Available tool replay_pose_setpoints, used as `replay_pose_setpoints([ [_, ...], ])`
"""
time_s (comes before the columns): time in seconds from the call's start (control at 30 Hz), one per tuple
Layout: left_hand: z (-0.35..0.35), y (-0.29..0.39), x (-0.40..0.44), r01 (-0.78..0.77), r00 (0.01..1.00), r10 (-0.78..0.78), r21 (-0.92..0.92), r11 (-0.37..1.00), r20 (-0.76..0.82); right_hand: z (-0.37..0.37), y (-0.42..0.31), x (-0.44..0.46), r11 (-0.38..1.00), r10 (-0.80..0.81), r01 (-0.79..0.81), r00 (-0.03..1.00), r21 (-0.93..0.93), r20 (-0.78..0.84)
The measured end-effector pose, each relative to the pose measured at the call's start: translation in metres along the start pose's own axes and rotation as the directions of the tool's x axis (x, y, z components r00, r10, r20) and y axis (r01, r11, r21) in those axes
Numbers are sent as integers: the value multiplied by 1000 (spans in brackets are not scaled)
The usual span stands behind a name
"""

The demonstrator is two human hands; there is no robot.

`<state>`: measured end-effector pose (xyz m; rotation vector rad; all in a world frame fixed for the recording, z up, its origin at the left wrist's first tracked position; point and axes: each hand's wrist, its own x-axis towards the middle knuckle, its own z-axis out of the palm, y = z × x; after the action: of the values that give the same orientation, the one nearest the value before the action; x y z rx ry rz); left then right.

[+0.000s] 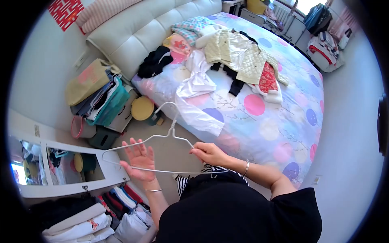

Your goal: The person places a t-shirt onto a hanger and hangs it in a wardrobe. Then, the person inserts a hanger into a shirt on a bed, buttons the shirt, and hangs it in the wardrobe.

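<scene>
A white wire clothes hanger [173, 128] hangs in the air in front of my body, its hook pointing up toward the bed. My right hand [210, 155] is closed round the hanger's right shoulder. At the other end, my left hand [140, 163] is open, palm showing and fingers spread. The hanger's wires cross over that palm, and the thumb is close to the lower bar. On the bed lie a white long-sleeved garment [198, 81], a cream quilted jacket [247, 60] and a black garment [156, 61].
The bed [279, 121] with a dotted cover takes up the middle and right. A stack of folded clothes [106, 97], a pink bin [82, 127] and a round yellow-topped stool [142, 108] stand at left. Below them is an open mirrored wardrobe door [115, 170] beside stored clothes [81, 222].
</scene>
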<state>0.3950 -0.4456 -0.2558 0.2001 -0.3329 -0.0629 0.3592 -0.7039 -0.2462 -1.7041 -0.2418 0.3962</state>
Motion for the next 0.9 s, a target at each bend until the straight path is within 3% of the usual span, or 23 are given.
replay_pose_setpoints([
  [0.07,-6,-33,26,58,998,-57,-52,997,21,-29,2,1,956,127,-102,989,276,-74],
  [0.13,-14,-62,47,185,983,-183,-138,973,32,-54,4,5,953,137,-102,985,286,-107],
  [0.2,-24,-89,69,264,964,-263,-141,954,28,-73,8,15,934,195,-100,947,343,-254],
  [0.27,-38,-112,91,342,940,-340,-145,929,33,-90,18,28,900,212,-69,933,431,-292],
  [0.37,-65,-143,122,472,876,-482,-230,851,15,-115,20,50,850,284,14,830,527,-480],
  [0.53,-115,-174,189,640,742,-670,-284,714,-9,-147,50,105,823,422,-20,690,567,-588],
  [0.6,-136,-182,220,681,696,-714,-247,690,-74,-157,60,127,772,510,-7,604,636,-612],
  [0.67,-169,-194,254,816,576,-818,61,575,4,-171,76,144,766,526,20,555,642,-645],
  [0.7,-179,-200,271,840,526,-850,173,514,-28,-177,81,150,771,520,61,513,634,-683],
  [0.73,-195,-207,281,851,510,-859,165,498,-37,-180,88,154,762,537,59,500,645,-680],
  [0.8,-237,-226,299,887,462,-887,-20,462,-4,-188,103,163,762,573,115,340,638,-746],
  [0.83,-252,-234,310,860,482,-876,-177,479,-24,-191,113,166,755,591,131,288,642,-754],
  [0.87,-268,-244,318,865,469,-882,-183,467,-31,-193,124,167,748,603,130,277,651,-748],
  [0.9,-284,-256,326,821,483,-849,-224,525,-216,-196,136,169,712,639,177,235,679,-732],
])
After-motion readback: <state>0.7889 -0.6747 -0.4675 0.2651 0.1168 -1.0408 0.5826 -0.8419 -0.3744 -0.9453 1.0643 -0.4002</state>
